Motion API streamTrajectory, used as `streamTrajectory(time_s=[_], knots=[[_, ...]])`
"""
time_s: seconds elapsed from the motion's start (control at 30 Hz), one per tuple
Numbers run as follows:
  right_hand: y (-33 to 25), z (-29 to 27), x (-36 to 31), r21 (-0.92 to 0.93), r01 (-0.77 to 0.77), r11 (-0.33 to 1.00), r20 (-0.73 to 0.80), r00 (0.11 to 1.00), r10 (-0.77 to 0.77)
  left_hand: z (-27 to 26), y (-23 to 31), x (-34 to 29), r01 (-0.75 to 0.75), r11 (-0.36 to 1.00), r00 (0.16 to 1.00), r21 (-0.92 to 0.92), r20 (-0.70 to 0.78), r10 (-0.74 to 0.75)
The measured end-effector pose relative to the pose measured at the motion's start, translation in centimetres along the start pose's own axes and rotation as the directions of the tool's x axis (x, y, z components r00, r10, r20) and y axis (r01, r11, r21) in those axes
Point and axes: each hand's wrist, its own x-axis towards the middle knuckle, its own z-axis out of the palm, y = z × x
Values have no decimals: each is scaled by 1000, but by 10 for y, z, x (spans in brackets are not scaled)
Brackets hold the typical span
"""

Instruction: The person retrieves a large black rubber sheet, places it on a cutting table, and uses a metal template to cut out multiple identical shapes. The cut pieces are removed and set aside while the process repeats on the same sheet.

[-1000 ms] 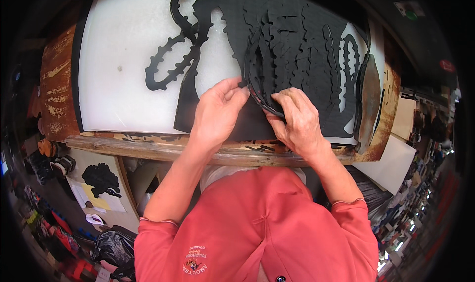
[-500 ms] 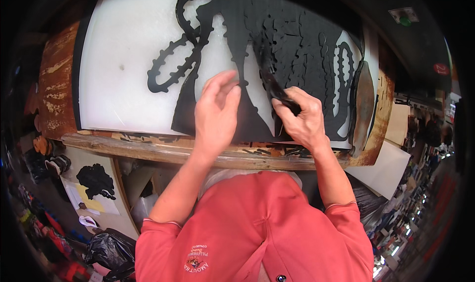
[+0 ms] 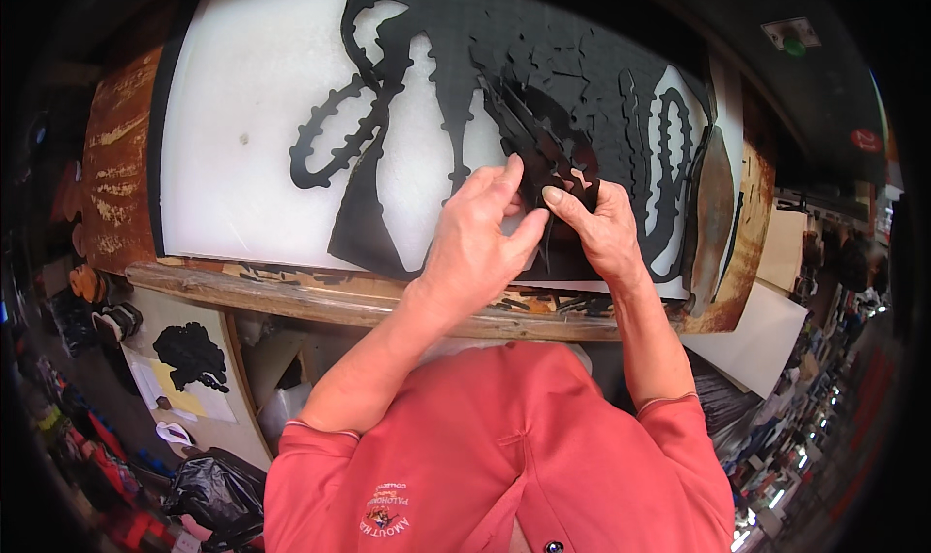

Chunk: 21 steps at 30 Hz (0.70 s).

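A black sheet (image 3: 621, 39) of leather-like material, cut with notched outlines, lies on a white board (image 3: 233, 146). My right hand (image 3: 611, 228) grips a black cut piece (image 3: 548, 131) with wavy, notched edges, its thumb pressed on top. Part of that piece is lifted and bunched above the sheet, and its lower end is hidden between my hands. Close beside it is my left hand (image 3: 485, 228), fingers stretched and thumb apart, its fingertips at the piece's edge. To the left, a notched black loop (image 3: 310, 155) hangs out from the sheet's edge over the white board.
A wooden ledge (image 3: 320, 301) with black scraps runs along the table's near edge. At the right side lies a long brown strip (image 3: 714, 204). Below left, a black cut-out bundle (image 3: 189, 356) rests on a panel, above a black plastic bag (image 3: 218, 495).
My left hand has moved right, beside my right hand. The black piece in my right hand is lifted and bunched more. The sheet's lower left part has shifted slightly.
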Motion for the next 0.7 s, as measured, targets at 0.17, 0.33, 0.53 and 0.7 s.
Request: streamTrajectory(time_s=[0.17,0.33,0.53,0.7], knots=[[10,7,1,2,47,999,-95,994,-46,4,0,-8,233,971,969,-56,-74,-236],[-8,-11,1,114,66,991,-228,973,-39,4,-9,-9,316,944,944,-97,-63,-323],[-34,-2,0,-716,407,567,-29,794,-607,-5,-10,-5,425,738,884,-523,64,-464],[-27,29,2,-696,452,557,68,814,-576,0,-3,-7,439,716,862,-543,30,-506]])
